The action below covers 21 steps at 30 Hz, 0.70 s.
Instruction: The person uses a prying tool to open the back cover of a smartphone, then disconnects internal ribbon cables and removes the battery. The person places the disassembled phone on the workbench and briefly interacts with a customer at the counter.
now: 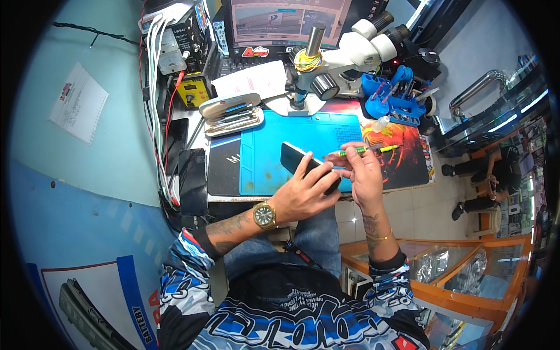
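Note:
My left hand [304,188] is closed around a dark smartphone [293,159], holding it tilted above the blue work mat [268,140]. Between the fingers of my right hand [365,174] is a slim green-handled screwdriver [352,151], just right of the phone's edge. My fingers cover the lower part of the phone, and I cannot make out the tool's working tip. A yellow-green stick-shaped tool [389,148] shows just beyond the right hand, over the dark, red-patterned mat. A small clear bottle [381,123] stands near it.
Behind the mat are an open case of slim tools [233,116], a microscope [344,58] and a monitor [286,23]. Blue organizers [402,108] stand at right. Another phone [193,181] lies at the left edge beside hanging cables. A person [496,169] sits farther right.

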### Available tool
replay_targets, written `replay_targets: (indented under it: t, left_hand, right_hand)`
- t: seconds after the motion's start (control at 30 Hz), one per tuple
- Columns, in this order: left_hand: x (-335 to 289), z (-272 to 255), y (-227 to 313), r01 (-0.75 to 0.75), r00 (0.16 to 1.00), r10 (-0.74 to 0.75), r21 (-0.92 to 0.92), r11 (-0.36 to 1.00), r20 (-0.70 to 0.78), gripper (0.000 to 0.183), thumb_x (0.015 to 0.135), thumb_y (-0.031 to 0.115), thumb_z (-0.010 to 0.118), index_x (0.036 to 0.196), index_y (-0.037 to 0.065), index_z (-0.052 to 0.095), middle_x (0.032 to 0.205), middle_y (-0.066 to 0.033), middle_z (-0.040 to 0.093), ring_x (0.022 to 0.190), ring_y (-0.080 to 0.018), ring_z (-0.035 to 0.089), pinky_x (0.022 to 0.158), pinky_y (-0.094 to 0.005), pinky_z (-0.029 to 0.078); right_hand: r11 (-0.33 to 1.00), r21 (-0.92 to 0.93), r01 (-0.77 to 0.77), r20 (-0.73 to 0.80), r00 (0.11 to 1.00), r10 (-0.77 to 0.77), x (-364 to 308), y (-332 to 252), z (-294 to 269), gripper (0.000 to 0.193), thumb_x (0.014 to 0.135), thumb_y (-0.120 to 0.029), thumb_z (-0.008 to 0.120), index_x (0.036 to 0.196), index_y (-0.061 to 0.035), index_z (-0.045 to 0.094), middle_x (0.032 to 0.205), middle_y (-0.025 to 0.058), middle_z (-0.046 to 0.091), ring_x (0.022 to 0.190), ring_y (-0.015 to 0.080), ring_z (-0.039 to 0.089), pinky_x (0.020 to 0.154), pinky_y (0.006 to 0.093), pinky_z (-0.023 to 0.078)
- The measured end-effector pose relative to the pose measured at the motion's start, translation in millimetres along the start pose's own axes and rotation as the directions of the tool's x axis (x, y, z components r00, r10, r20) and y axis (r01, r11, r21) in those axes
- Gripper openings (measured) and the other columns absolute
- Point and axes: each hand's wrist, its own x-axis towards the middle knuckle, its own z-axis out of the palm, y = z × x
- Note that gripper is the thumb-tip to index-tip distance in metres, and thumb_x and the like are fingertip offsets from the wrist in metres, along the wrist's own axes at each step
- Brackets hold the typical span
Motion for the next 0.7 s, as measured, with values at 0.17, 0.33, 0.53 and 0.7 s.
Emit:
replay_targets:
  t: [0.17,0.33,0.53,0.7]
  left_hand:
    - [29.4,-21.9,-32.5,0.168,0.985,-0.171,-0.252,0.953,0.007,0.041,0.071,0.008,0.081,0.110,0.013,0.069,0.126,-0.0153,0.058,0.120,-0.0347,0.060,0.103,-0.0525,0.051]
    - [38.1,-44.7,-60.0,0.388,0.907,-0.418,-0.474,0.790,0.045,0.070,0.064,0.010,0.095,0.125,0.010,0.061,0.131,-0.0126,0.056,0.124,-0.0294,0.059,0.102,-0.0415,0.053]
    - [14.6,-35.5,-61.3,0.469,0.789,-0.587,-0.793,0.388,0.179,0.078,0.069,0.008,0.093,0.137,0.008,0.055,0.135,-0.0111,0.054,0.128,-0.0249,0.057,0.107,-0.0414,0.052]
    - [7.0,-31.3,-60.1,0.416,0.811,-0.549,-0.858,0.300,0.201,0.096,0.072,0.007,0.091,0.152,0.007,0.039,0.141,-0.0138,0.054,0.133,-0.0259,0.055,0.112,-0.0439,0.049]
  right_hand:
    - [0.966,0.095,0.240,-0.089,0.969,-0.232,6.5,-2.8,-9.6,0.016,0.108,-0.012,0.048,0.114,-0.0016,0.059,0.109,0.0175,0.071,0.106,0.0259,0.069,0.099,0.0426,0.055]
    - [0.927,-0.202,0.317,0.053,0.948,-0.313,8.1,-11.9,-9.9,0.021,0.101,-0.002,0.051,0.117,-0.0012,0.064,0.104,0.0089,0.070,0.092,0.0173,0.066,0.086,0.0319,0.053]
    - [0.646,-0.551,0.528,0.456,0.839,-0.297,1.1,-47.2,29.5,0.046,0.089,-0.011,0.074,0.133,-0.0059,0.063,0.121,0.0143,0.064,0.108,0.0243,0.065,0.093,0.0347,0.053]
    - [0.426,-0.650,0.630,0.594,0.770,-0.232,19.0,-52.6,29.4,0.075,0.078,-0.031,0.086,0.143,-0.0084,0.057,0.139,0.0169,0.060,0.123,0.0345,0.060,0.105,0.0442,0.049]
